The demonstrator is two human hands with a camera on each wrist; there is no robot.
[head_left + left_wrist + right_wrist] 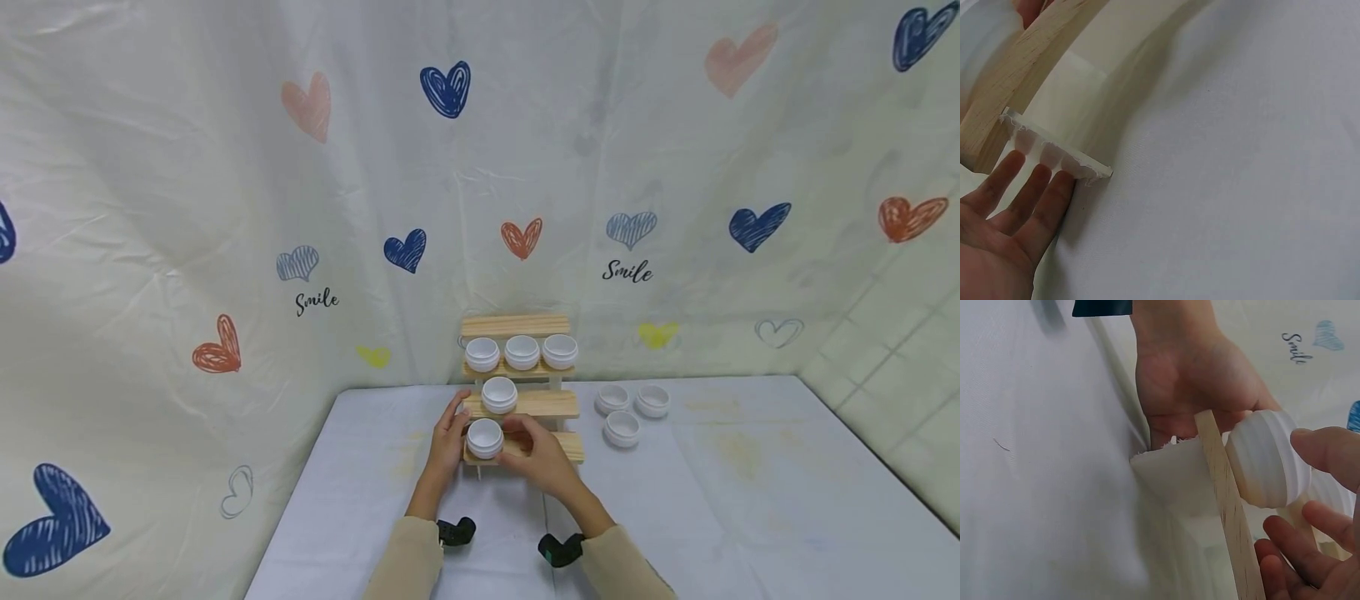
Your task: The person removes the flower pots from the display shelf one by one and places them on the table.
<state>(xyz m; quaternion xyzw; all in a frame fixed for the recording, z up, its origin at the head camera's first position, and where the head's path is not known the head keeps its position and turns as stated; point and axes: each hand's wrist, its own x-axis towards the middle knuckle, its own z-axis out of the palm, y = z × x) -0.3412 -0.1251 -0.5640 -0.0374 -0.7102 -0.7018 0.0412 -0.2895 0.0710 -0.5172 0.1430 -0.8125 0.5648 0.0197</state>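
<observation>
A small stepped wooden shelf [555, 405] stands at the back of the table. My right hand [534, 454] pinches a white ribbed jar [485, 437] on the lowest step; in the right wrist view my thumb and fingers [1300, 540] lie on either side of the jar [1266, 459]. With straight fingers, my left hand [448, 437] rests against the shelf's left end. In the left wrist view those fingers [1035, 187] touch the shelf's white foot [1054, 147] under the plank [1016, 81]. One jar [499, 394] sits on the middle step, and three jars [522, 352] stand in a row above.
Three more white jars [622, 428] stand loose on the white tablecloth [750, 500] right of the shelf. A heart-printed cloth backdrop [450, 208] hangs right behind the shelf and along the left. A tiled wall [900, 350] closes the right side.
</observation>
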